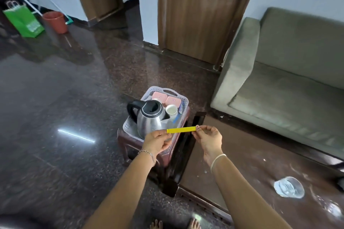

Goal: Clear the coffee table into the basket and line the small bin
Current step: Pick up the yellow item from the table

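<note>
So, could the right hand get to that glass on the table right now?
Probably yes, once freed: the right hand now pinches an end of the yellow stick. The glass sits on the table on that side, with nothing between them.

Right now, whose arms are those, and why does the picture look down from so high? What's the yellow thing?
No machine here: the grips are a person's own bare hands. One camera sits on the person's head and looks forward and down, so you see their arms and even their bare toes. The left grip pinches one end of a yellow stick, and the right grip pinches the other end. Below it, a pale basket sits on a small brown stool. In the basket are a steel kettle, a white cup and two pink boxes. To the right is the coffee table, with a clear glass on it. I can't tell what the yellow stick is.
</note>
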`<state>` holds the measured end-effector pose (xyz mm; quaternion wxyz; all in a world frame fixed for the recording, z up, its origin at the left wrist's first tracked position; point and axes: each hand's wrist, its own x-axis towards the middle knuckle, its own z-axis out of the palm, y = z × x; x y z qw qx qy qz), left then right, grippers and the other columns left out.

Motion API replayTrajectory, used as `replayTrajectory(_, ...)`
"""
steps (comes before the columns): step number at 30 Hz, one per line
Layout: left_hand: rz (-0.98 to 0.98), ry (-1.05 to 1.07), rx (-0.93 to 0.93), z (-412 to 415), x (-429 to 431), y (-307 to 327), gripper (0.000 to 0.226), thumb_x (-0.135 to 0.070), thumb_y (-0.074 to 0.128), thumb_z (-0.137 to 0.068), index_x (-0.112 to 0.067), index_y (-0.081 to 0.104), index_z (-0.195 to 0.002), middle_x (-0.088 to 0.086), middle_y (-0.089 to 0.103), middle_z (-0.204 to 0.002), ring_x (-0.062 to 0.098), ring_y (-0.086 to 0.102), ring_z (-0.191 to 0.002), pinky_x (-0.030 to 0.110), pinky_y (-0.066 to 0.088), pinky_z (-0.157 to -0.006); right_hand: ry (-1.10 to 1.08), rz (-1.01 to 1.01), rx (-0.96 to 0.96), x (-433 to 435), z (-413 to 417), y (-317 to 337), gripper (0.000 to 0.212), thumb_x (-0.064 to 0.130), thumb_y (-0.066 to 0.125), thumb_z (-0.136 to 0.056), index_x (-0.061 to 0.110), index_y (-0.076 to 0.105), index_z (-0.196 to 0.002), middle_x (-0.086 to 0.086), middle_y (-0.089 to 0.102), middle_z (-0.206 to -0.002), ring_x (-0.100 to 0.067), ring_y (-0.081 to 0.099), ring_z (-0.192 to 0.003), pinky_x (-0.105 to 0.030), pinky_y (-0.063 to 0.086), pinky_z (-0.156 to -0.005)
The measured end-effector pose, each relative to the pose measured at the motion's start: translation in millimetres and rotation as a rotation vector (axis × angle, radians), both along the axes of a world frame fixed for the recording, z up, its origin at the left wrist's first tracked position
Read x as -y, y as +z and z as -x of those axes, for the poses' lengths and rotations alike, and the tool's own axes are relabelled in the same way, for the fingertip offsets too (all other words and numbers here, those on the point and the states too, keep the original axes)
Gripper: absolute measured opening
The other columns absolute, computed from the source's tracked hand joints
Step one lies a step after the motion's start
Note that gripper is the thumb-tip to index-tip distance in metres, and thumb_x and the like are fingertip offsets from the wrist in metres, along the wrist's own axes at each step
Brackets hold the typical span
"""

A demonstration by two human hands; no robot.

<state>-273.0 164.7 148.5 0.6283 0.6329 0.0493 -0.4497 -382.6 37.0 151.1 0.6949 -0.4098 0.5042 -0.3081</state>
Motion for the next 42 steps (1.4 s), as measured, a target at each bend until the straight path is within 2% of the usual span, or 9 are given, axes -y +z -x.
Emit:
replayTrajectory(5, -0.020, -0.029, -0.051, -12.1, 25.0, -10.0, 0.014, 0.006, 0.058, -0.090, -0.007, 0.061, -0.088, 0.012, 0.060, -0.085, 0.017, 0.050, -0.063, 0.020, 0.046, -0.057, 0.088, 0.097, -0.128, 39.9, -29.7, -13.2, 0.017, -0.005, 0.064, -0.087, 0.007, 0.057, -0.079, -0.008, 0.062, -0.074, -0.017, 0.064, -0.071, -0.026, 0.059, -0.074)
replayTrajectory(11, -0.102, -0.070, -0.107, -19.2, 66.7, -29.6, 0.018, 0.004, 0.058, -0.089, -0.013, 0.058, -0.082, 0.016, 0.057, -0.092, 0.017, 0.049, -0.061, 0.015, 0.038, -0.046, 0.262, 0.163, -0.294, 97.8, -63.2, -45.9, 0.017, -0.003, 0.065, -0.086, 0.011, 0.061, -0.077, -0.006, 0.063, -0.074, -0.023, 0.067, -0.077, -0.037, 0.058, -0.082)
replayTrajectory(13, -0.125, -0.037, -0.155, -21.0, 81.5, -42.1, 0.013, -0.001, 0.058, -0.091, -0.011, 0.059, -0.099, 0.015, 0.062, -0.099, 0.017, 0.054, -0.065, 0.016, 0.043, -0.051, 0.340, 0.187, -0.349, 115.6, -79.7, -62.0, 0.018, -0.002, 0.066, -0.084, 0.013, 0.061, -0.076, -0.008, 0.064, -0.077, -0.027, 0.069, -0.080, -0.041, 0.058, -0.083)
replayTrajectory(16, -0.152, 0.004, -0.172, -25.0, 99.7, -63.8, 0.043, -0.009, 0.056, -0.094, -0.017, 0.043, -0.134, 0.010, 0.067, -0.102, 0.021, 0.060, -0.077, 0.023, 0.049, -0.066, 0.469, 0.238, -0.433, 137.5, -104.4, -88.7, 0.018, 0.001, 0.069, -0.080, 0.016, 0.062, -0.076, -0.009, 0.066, -0.079, -0.033, 0.069, -0.087, -0.045, 0.058, -0.084)
replayTrajectory(20, -0.186, 0.074, -0.202, -30.9, 121.9, -86.4, 0.021, -0.004, 0.054, -0.093, -0.022, 0.048, -0.099, 0.005, 0.063, -0.083, 0.016, 0.051, -0.064, 0.019, 0.038, -0.054, 0.642, 0.312, -0.561, 157.5, -131.4, -123.8, 0.018, 0.009, 0.069, -0.079, 0.022, 0.060, -0.072, 0.003, 0.064, -0.074, -0.027, 0.069, -0.085, -0.043, 0.056, -0.085)
replayTrajectory(24, -0.232, 0.148, -0.250, -38.0, 144.1, -108.0, 0.026, -0.009, 0.054, -0.095, -0.028, 0.039, -0.084, 0.004, 0.064, -0.082, 0.017, 0.051, -0.065, 0.023, 0.039, -0.060, 0.832, 0.440, -0.695, 169.9, -151.0, -147.9, 0.005, 0.016, 0.063, -0.084, 0.021, 0.063, -0.084, 0.001, 0.068, -0.087, -0.022, 0.066, -0.088, -0.035, 0.053, -0.086)
replayTrajectory(29, -0.287, 0.179, -0.273, -41.9, 161.1, -134.2, 0.012, -0.016, 0.054, -0.096, -0.017, 0.042, -0.096, 0.002, 0.066, -0.083, 0.017, 0.057, -0.065, 0.026, 0.047, -0.066, 1.055, 0.670, -0.866, 176.4, -167.1, -165.8, 0.012, 0.025, 0.062, -0.089, 0.021, 0.064, -0.101, -0.003, 0.070, -0.102, -0.028, 0.065, -0.095, -0.038, 0.054, -0.083)
replayTrajectory(33, -0.292, 0.196, -0.329, -45.7, 167.4, -145.3, 0.013, -0.015, 0.051, -0.097, -0.017, 0.048, -0.085, 0.001, 0.065, -0.080, 0.016, 0.059, -0.064, 0.028, 0.048, -0.068, 1.169, 0.890, -0.959, 173.9, -175.7, -173.7, 0.015, 0.023, 0.057, -0.093, 0.020, 0.060, -0.107, -0.007, 0.069, -0.105, -0.032, 0.065, -0.096, -0.040, 0.054, -0.078)
replayTrajectory(42, -0.282, 0.237, -0.390, -54.6, 166.2, -151.6, 0.012, -0.019, 0.048, -0.099, -0.015, 0.055, -0.091, 0.001, 0.067, -0.082, 0.016, 0.062, -0.070, 0.028, 0.051, -0.068, 1.174, 0.940, -0.948, 176.4, -168.9, -172.7, 0.018, 0.028, 0.047, -0.098, 0.019, 0.058, -0.109, -0.007, 0.069, -0.104, -0.031, 0.066, -0.096, -0.037, 0.051, -0.074)
